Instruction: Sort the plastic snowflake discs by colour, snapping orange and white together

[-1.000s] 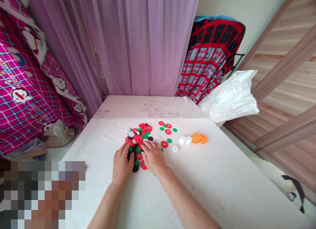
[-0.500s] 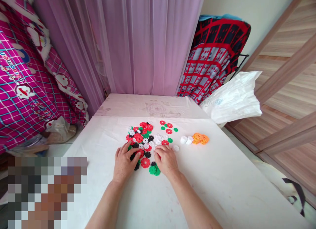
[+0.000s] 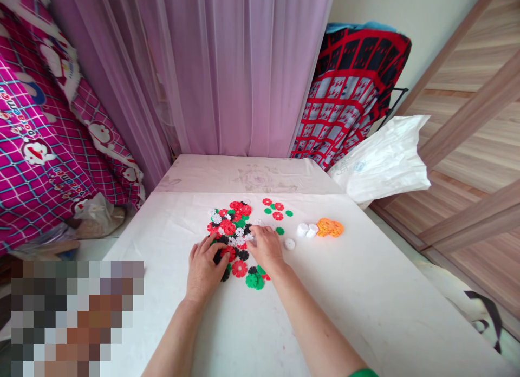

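Observation:
A loose heap of flower-shaped plastic snowflake discs lies mid-table: red discs (image 3: 239, 268), black discs (image 3: 243, 255), white discs (image 3: 239, 239) and green discs (image 3: 254, 281). My left hand (image 3: 206, 266) rests at the heap's near left side, fingers spread and thumb against a red disc. My right hand (image 3: 266, 248) reaches over the right side of the heap. Its thumb and fingertips are a little apart, touching or just above white discs; whether one is gripped is hard to see. This hand partly covers the white cluster.
Right of the heap are a single white disc (image 3: 289, 244), white stacks (image 3: 307, 230) and orange stacks (image 3: 330, 227). Several red and green discs (image 3: 278, 216) lie behind. A white bag (image 3: 382, 160) stands past the right rear corner of the table (image 3: 345, 290); a purple curtain (image 3: 244, 68) hangs behind.
My right hand has moved slightly up and left over the heap. The red disc beside its fingers is gone from there, and some red now shows by the near green discs. My left hand stays put.

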`<state>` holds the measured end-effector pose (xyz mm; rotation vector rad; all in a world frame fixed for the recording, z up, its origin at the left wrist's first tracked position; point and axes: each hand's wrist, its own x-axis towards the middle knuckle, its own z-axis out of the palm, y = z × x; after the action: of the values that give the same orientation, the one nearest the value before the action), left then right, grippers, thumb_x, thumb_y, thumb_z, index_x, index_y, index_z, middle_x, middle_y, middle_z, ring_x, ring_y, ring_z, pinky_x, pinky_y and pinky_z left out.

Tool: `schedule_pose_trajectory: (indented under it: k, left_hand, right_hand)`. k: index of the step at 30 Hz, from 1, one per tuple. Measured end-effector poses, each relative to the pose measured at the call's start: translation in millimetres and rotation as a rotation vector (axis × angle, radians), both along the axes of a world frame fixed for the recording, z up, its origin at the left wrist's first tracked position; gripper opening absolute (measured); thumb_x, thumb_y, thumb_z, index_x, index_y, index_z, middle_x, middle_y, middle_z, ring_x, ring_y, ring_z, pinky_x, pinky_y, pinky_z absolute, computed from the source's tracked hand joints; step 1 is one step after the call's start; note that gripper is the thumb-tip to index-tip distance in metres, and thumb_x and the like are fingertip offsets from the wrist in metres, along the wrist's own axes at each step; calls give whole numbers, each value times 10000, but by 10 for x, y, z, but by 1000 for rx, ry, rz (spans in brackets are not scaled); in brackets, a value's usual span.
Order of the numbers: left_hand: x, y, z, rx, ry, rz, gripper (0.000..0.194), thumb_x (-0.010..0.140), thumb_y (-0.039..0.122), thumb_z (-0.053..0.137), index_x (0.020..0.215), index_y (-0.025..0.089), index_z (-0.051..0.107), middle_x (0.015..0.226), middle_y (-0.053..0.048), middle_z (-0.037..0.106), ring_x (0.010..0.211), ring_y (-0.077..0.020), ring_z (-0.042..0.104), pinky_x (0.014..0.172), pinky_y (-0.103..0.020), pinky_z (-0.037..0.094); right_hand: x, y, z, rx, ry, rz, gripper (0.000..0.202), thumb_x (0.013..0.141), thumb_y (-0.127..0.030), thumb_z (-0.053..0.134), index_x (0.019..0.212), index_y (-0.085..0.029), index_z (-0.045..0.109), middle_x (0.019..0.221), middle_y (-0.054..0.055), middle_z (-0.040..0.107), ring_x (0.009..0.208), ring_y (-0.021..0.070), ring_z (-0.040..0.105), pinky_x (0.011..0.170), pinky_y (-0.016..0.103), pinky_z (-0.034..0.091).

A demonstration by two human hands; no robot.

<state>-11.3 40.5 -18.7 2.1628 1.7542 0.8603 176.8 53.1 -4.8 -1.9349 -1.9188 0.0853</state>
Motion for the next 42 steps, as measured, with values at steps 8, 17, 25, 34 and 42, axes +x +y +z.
schedule_pose_trajectory:
  k: [8,17,25,34,42]
  left_hand:
    - [-11,-1,-18,14,10,-6,226,887,362,556,987,280,741,1359,-83,643,1297,-315,556,1118,-585,364]
    - [-15,1,-25,17,14,-3,255,901,380,520,1000,286,735,1358,-80,640,1300,-308,551,1128,-572,358]
    - [-18,8,-37,24,16,-8,267,901,387,502,989,283,732,1352,-82,645,1292,-310,557,1124,-569,357]
    - [-23,10,-42,19,17,-10,267,900,383,503,992,284,734,1364,-79,640,1295,-306,560,1129,-571,353]
    - [-21,9,-39,15,6,-8,264,894,378,503,984,289,735,1378,-70,633,1296,-316,560,1131,-582,350]
  right_hand:
    - [436,-270,-158,327,91,-41,162,830,-243,612,974,-219,684,937,51,745,890,217,640,818,320,455]
    - [1176,-509,-284,383,94,-225,174,834,-357,568,864,-248,700,877,55,748,828,224,660,778,335,489]
    - [1066,-463,-262,339,-11,-188,141,828,-299,599,884,-234,711,876,55,744,848,219,643,777,316,458]
    - [1080,-486,-274,334,-11,-172,154,850,-290,584,896,-233,719,874,58,737,849,220,631,785,321,458]
    - [980,-478,-184,395,76,-156,250,889,-203,479,943,-229,721,912,60,743,865,211,644,819,316,483]
